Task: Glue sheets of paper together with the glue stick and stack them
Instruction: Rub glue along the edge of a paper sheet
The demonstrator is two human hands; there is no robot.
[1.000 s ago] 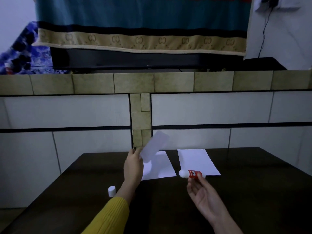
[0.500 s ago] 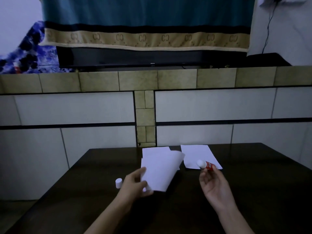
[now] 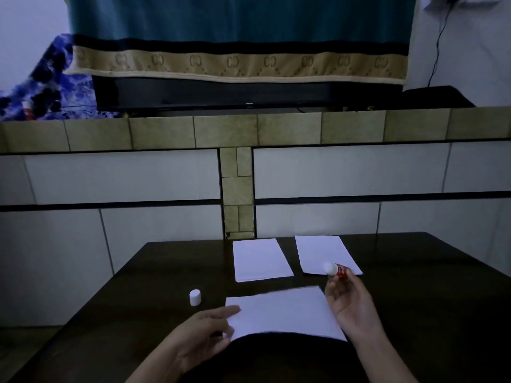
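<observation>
Dim room, tiled wall behind a dark surface (image 3: 414,313). Right hand (image 3: 351,302) pinches the uncapped glue stick (image 3: 336,270) in its fingertips, tip up-left; grip closed on the barrel. Left hand (image 3: 204,335) lies flat-fingered on the left edge of the near sheet (image 3: 282,313), pinning it. Cap (image 3: 195,297) stands just left of that sheet; two more sheets (image 3: 261,259) lie beyond it. Judgement: paper is light, floppy, slides easily; hold down at an edge while gluing.
</observation>
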